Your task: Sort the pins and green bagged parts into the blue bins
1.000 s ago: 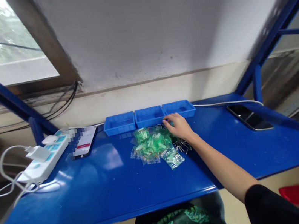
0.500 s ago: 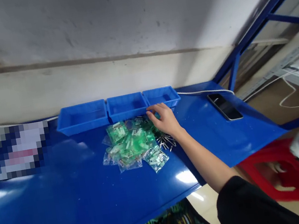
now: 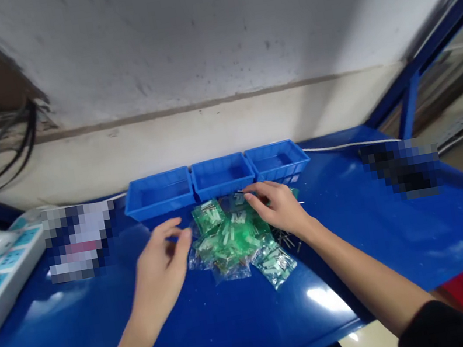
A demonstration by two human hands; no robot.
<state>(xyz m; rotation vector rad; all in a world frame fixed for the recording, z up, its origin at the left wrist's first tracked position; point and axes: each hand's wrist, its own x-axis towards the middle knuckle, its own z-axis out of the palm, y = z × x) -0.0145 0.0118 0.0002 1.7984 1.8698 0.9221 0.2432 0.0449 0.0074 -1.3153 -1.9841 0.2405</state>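
A heap of small clear plastic packets (image 3: pixel 233 238) with green and white pieces inside lies on the blue table (image 3: pixel 188 340). Over the heap's back right edge reaches my right hand (image 3: pixel 279 206), its thumb and forefinger pinched together; what is between them is too small to make out. My left hand (image 3: pixel 159 271) hovers at the heap's left side, fingers curved, thumb and forefinger apart, with nothing in it. Partly hidden under my right wrist are loose thin metal pins (image 3: pixel 287 240). One packet (image 3: pixel 274 264) lies at the heap's front right.
Three blue bins stand in a row behind the heap: left (image 3: pixel 159 194), middle (image 3: pixel 223 175) and right (image 3: pixel 276 160). A white power strip (image 3: pixel 12 269) lies at far left, near a blurred-out sheet (image 3: pixel 83 240). At right is a blurred-out dark object (image 3: pixel 402 168); a white cable (image 3: pixel 342 146) runs behind.
My left hand has come into view at the heap's left side. My right hand stays over the back of the heap, fingers still pinched. The camera view has shifted left.
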